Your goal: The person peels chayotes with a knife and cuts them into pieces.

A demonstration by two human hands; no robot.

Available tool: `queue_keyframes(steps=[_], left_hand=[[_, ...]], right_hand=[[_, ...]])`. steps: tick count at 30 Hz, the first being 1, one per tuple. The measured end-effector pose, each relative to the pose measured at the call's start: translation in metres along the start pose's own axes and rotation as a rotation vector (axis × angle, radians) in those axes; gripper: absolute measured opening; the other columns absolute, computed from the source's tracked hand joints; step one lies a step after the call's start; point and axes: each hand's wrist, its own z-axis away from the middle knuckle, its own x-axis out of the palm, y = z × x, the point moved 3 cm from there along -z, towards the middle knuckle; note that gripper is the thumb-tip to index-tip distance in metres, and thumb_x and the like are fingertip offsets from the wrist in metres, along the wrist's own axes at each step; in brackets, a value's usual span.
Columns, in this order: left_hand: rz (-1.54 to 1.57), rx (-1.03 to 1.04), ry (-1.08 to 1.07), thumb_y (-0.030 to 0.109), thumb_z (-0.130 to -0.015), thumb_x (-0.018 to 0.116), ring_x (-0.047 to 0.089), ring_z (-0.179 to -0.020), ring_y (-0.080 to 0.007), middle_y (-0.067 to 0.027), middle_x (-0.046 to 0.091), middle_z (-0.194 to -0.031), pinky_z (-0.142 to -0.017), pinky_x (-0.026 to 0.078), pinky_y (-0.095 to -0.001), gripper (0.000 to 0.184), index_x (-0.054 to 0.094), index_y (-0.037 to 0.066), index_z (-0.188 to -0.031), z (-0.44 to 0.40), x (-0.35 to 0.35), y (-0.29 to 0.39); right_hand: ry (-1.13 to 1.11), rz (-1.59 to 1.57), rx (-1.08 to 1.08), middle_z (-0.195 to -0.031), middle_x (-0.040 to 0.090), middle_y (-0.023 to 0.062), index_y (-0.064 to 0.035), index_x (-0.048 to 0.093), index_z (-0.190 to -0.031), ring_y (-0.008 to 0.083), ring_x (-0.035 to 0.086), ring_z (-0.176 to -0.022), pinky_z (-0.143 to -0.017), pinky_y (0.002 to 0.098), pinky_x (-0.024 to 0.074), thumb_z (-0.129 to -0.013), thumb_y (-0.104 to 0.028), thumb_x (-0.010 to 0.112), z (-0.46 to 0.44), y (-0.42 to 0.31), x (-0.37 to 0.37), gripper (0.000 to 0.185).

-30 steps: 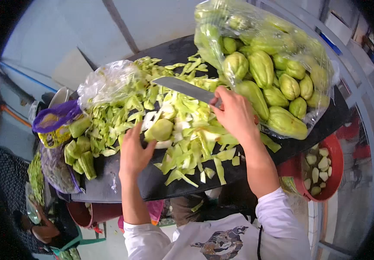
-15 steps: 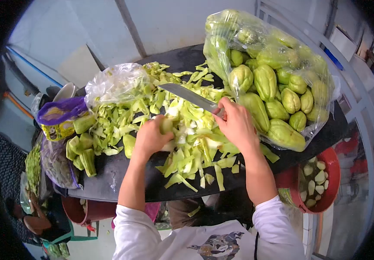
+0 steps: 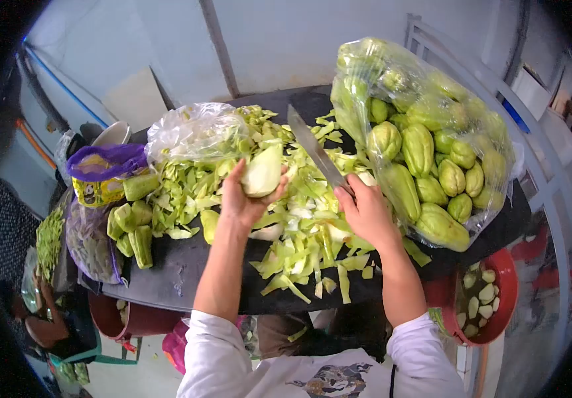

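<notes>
My left hand (image 3: pixel 246 199) holds a pale peeled chayote (image 3: pixel 262 171) upright, its fingers round the lower part. My right hand (image 3: pixel 364 211) is closed on the handle of a knife (image 3: pixel 314 147), whose blade points up and to the left. The blade is apart from the chayote. Under both hands a heap of green peelings (image 3: pixel 306 229) spreads over the dark table (image 3: pixel 166 282). A green chayote (image 3: pixel 209 225) lies just left of my left wrist.
A clear plastic bag of chayotes (image 3: pixel 425 152) fills the right side. At left are cut green pieces (image 3: pixel 141 245), a purple net bag (image 3: pixel 93 245) and a white plastic bag (image 3: pixel 196 131). Red buckets (image 3: pixel 508 298) stand below. A person's arm (image 3: pixel 50 308) shows lower left.
My left hand has picked up the peeled chayote from the heap and turned palm up with it. The knife blade has swung to point more upward. The view has shifted slightly.
</notes>
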Motion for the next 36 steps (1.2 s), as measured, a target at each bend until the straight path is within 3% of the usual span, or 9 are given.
queue_keyframes(steps=[3,7,10,14,17,18,21,25,36], left_hand=[[0.102,0.2,-0.116,0.04,-0.094,0.043,0.057,-0.113,-0.0318,-0.0157,0.054,-0.132,-0.097,0.044,-0.0513,0.055,0.045,0.008,-0.138,0.0,0.024,-0.003],[0.225,0.186,-0.124,0.045,-0.096,0.039,0.056,-0.116,-0.0287,-0.0129,0.059,-0.124,-0.094,0.046,-0.0534,0.053,0.047,0.009,-0.134,-0.007,0.023,-0.009],[0.179,0.259,0.04,0.054,-0.093,0.05,0.059,-0.111,-0.0242,-0.0082,0.062,-0.12,-0.096,0.046,-0.0472,0.053,0.054,0.012,-0.125,-0.007,0.012,-0.009],[0.245,0.35,0.116,0.057,-0.094,0.05,0.061,-0.109,-0.0231,-0.0094,0.064,-0.117,-0.097,0.048,-0.0386,0.055,0.057,0.01,-0.123,-0.003,0.0,-0.004],[0.234,0.379,0.054,0.059,-0.094,0.049,0.061,-0.109,-0.023,-0.0109,0.064,-0.114,-0.097,0.048,-0.0387,0.06,0.056,0.008,-0.123,-0.003,-0.005,0.001],[0.2,0.376,0.035,0.062,-0.094,0.045,0.061,-0.106,-0.0246,-0.0072,0.063,-0.115,-0.096,0.047,-0.0485,0.059,0.056,0.012,-0.124,-0.004,-0.006,0.001],[0.188,0.364,-0.075,0.062,-0.093,0.046,0.061,-0.106,-0.0243,-0.0075,0.063,-0.114,-0.095,0.047,-0.0466,0.059,0.056,0.012,-0.124,0.001,-0.001,0.002],[0.194,0.366,0.011,0.062,-0.092,0.049,0.061,-0.106,-0.0234,-0.0058,0.063,-0.115,-0.096,0.047,-0.0436,0.06,0.056,0.013,-0.124,0.01,0.016,-0.004],[0.21,0.272,0.022,0.064,-0.091,0.048,0.058,-0.112,-0.0222,-0.0042,0.062,-0.12,-0.099,0.044,-0.0409,0.062,0.056,0.013,-0.126,0.016,0.029,-0.047]], right_hand=[[-0.126,-0.114,0.097,-0.061,0.06,0.0133,0.0001,0.053,-0.089,0.0281,0.06,-0.054,-0.053,0.0413,0.0441,-0.098,-0.021,0.053,0.003,-0.005,0.007,0.023],[-0.217,-0.191,0.115,-0.056,0.051,0.0012,-0.0019,0.052,-0.089,0.0101,0.049,-0.044,-0.043,0.0278,0.0398,-0.1,-0.021,0.05,0.003,0.0,0.024,0.023],[-0.299,-0.193,0.161,-0.055,0.052,0.004,-0.001,0.052,-0.088,0.0138,0.051,-0.044,-0.044,0.0318,0.0401,-0.101,-0.024,0.05,0.003,0.002,0.035,0.026],[-0.334,-0.152,0.197,-0.052,0.053,0.0063,-0.0003,0.053,-0.084,0.0171,0.052,-0.043,-0.045,0.0348,0.0404,-0.101,-0.028,0.051,0.004,0.0,0.046,0.032],[-0.354,-0.128,0.199,-0.053,0.053,0.0063,-0.0006,0.053,-0.084,0.0164,0.052,-0.043,-0.044,0.0337,0.0404,-0.101,-0.029,0.051,0.005,-0.003,0.047,0.033],[-0.353,-0.127,0.195,-0.053,0.054,0.0076,-0.0003,0.053,-0.084,0.0179,0.052,-0.044,-0.045,0.0347,0.0403,-0.101,-0.029,0.051,0.006,-0.003,0.047,0.033],[-0.327,-0.105,0.148,-0.054,0.054,0.0104,0.0005,0.053,-0.083,0.0216,0.053,-0.046,-0.046,0.0368,0.0398,-0.1,-0.029,0.052,0.006,0.0,0.049,0.034],[-0.285,-0.048,0.073,-0.055,0.053,0.0146,0.0018,0.053,-0.083,0.0281,0.055,-0.05,-0.049,0.0404,0.0392,-0.099,-0.03,0.054,0.006,0.003,0.05,0.035],[-0.32,-0.404,0.172,-0.052,0.048,0.0002,-0.0028,0.051,-0.084,0.0107,0.05,-0.04,-0.039,0.0274,0.0381,-0.102,-0.036,0.048,0.01,-0.004,0.064,0.038]])
